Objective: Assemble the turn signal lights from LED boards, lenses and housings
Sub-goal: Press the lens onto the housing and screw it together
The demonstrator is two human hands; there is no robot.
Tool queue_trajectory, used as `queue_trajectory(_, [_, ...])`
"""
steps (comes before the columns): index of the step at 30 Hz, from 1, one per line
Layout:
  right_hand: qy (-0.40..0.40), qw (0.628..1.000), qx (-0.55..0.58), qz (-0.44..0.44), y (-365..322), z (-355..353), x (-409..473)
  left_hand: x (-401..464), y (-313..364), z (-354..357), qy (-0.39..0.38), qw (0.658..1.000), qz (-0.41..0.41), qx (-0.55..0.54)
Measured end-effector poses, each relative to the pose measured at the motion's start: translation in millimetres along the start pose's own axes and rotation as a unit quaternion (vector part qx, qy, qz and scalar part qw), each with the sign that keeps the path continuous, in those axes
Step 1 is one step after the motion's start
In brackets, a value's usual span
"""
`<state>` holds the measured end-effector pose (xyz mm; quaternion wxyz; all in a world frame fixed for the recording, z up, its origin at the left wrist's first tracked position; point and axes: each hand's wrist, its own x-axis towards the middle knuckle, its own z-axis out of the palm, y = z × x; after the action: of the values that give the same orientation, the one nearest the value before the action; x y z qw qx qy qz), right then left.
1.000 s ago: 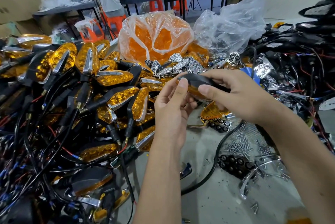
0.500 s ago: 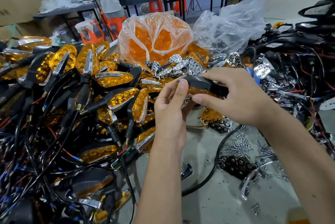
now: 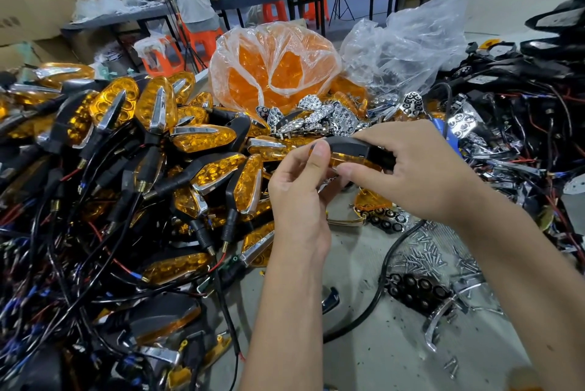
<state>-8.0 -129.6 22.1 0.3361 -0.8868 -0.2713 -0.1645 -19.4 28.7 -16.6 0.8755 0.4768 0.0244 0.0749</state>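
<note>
Right now, both hands up over the bench, pinching one turn signal light (image 3: 351, 153) between them. Right hand (image 3: 421, 175) wrapped over the black housing (image 3: 348, 144), fingers curled on top, thumb tucked below against the amber lens (image 3: 346, 160). Left hand (image 3: 300, 197) holding the pointed tip, thumb (image 3: 319, 153) flat on the end, other fingers curled behind and mostly out of sight. Probably light and stiff, hard plastic all over (like a toy shell), so no squashing, but likely a bit slick on the shiny lens. Best to grip by the black shell's sides, just where the right fingers sit now, and press the lens edge, not its middle, since a clip or thin rim could snap. Hard to tell if the lens is fully clicked in; the seam under the right fingers is covered. No view of the LED board inside, nor of any wire coming off the back, hidden behind the right palm. Beyond the fingertips, a bag of orange lenses (image 3: 272, 74) and a heap of shiny reflector pieces (image 3: 319, 118). Off past the left knuckles, a big pile of finished lights (image 3: 152, 125) with tangled wires. Below the right wrist, loose screws (image 3: 427, 254) and black rings (image 3: 414, 291), too small to make out well.
</note>
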Motion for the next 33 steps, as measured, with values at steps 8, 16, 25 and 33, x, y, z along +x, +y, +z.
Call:
queue_trajectory(8, [-0.017,0.999,0.035,0.029,2,-6,-3,0,-3,1,-0.005,0.999,-0.004,0.036])
queue_trajectory(16, [-0.07,0.99,0.081,0.095,4,-4,-3,1,-5,1,-0.001,0.996,0.012,0.093])
queue_trajectory(25, [0.04,0.992,0.075,0.095,3,3,-4,-4,-4,7,-0.006,0.999,-0.002,0.05])
queue_trajectory(33, [0.068,0.992,0.053,0.089,-9,3,-3,-7,-7,12,0.01,1.0,0.002,-0.013])
